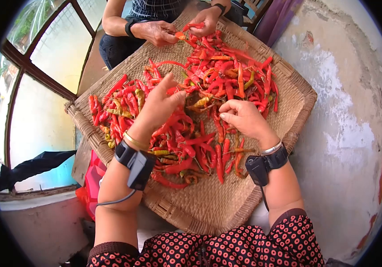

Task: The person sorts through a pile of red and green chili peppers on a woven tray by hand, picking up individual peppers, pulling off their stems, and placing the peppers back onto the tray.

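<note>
— Since the woven tray (262,187) is worked from both ends, with a second person's hands (157,32) at its far edge, what could be upset first?

— That tray itself, it is judged. Were its rim pushed or lifted from either side, the chillies (209,84), heaped across the middle and thinned toward the near edge, could be tipped off.

— And where are they placed against each grip?

— Under the left hand (157,109) they are touched directly. Its grip is held open, fingers spread flat on the heap, nothing enclosed. The right hand (244,118) is set over the heap's near right part, its grip drawn closed, fingers curled to the thumb. Whether a chilli is pinched inside cannot be told.

— Is anything smaller to be feared?

— A cable is seen hanging from the left wrist band (135,163), and it could be caught on the rim. Bare skin could be stung by juice if a pod is crushed.
</note>
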Motion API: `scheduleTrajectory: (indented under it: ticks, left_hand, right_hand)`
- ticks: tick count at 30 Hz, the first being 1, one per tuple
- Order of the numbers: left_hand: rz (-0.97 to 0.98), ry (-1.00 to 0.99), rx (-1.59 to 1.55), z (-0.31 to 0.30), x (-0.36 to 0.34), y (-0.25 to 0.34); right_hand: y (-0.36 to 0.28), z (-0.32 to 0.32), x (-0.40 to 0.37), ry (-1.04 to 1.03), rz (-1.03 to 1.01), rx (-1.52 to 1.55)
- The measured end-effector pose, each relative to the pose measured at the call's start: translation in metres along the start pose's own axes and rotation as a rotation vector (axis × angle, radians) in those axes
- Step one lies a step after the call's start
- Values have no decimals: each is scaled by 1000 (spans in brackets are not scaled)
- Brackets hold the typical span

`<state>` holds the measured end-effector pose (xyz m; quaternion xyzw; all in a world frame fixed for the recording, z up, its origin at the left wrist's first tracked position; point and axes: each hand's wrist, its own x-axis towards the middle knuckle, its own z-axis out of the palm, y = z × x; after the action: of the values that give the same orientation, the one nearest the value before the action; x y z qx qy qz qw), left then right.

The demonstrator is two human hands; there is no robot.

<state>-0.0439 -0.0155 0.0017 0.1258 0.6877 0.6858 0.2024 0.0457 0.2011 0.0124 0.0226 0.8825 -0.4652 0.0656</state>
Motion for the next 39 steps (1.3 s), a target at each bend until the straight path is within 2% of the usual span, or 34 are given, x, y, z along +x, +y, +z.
scheduleTrajectory:
  ticks: [1,2,3,4,6,7,9,13,16,20,24,26,27,28,30,34,35,36,37,38,39]
  left_hand:
    - [140,-41,229,-1,2,-14]
    - [280,-84,456,-2,2,-23]
    - [163,-187,524,8,-11,-3]
    - [249,-251,555,14,-16,-6]
    - [250,-373,731,24,-26,-3]
    - [248,-374,729,28,-29,-6]
    - [446,-463,1060,34,-37,-13]
    - [449,-535,1271,37,-47,-19]
    - [402,-536,1377,38,-46,-19]
    - [379,-570,1371,35,-45,-17]
    - [328,-546,1251,36,-43,-9]
    - [307,-500,1172,39,-44,-7]
    - [430,-361,1018,41,-44,-7]
    - [546,-224,859,42,-45,-7]
    - [577,-292,824,41,-43,-3]
    - [617,-411,801,36,-40,-6]
    - [616,-411,800,33,-39,-2]
    - [400,-485,796,29,-39,6]
    - [183,-555,787,25,-36,11]
    - [181,-557,788,21,-33,11]
    - [81,-492,621,17,-30,9]
  right_hand:
    - [2,0,-1,0,7,1]
    - [3,1,-2,-51,-2,-147]
    - [4,0,-2,-101,-16,-296]
    - [6,1,-3,-100,-14,-297]
    - [14,7,-6,-160,-82,-720]
    - [14,9,-6,-177,-46,-723]
    - [7,14,-5,-213,-20,-794]
    - [-2,33,-5,-290,24,-932]
    - [5,41,-4,-235,18,-960]
    - [11,37,1,-259,75,-1016]
    - [11,15,-4,-280,-67,-863]
    - [-11,-1,-6,-453,-46,-561]
    - [-8,-3,-8,-461,-83,-404]
    - [-9,-4,-9,-462,-82,-404]
    - [-15,-8,-13,-545,-68,-106]
    - [-6,-12,-12,-558,-156,76]
    - [-10,-16,-12,-488,-10,166]
    - [-12,-19,-11,-415,137,255]
    - [-3,-18,-8,-299,119,252]
    - [4,-16,-6,-299,120,254]
    - [10,-14,-3,-182,10,-25]
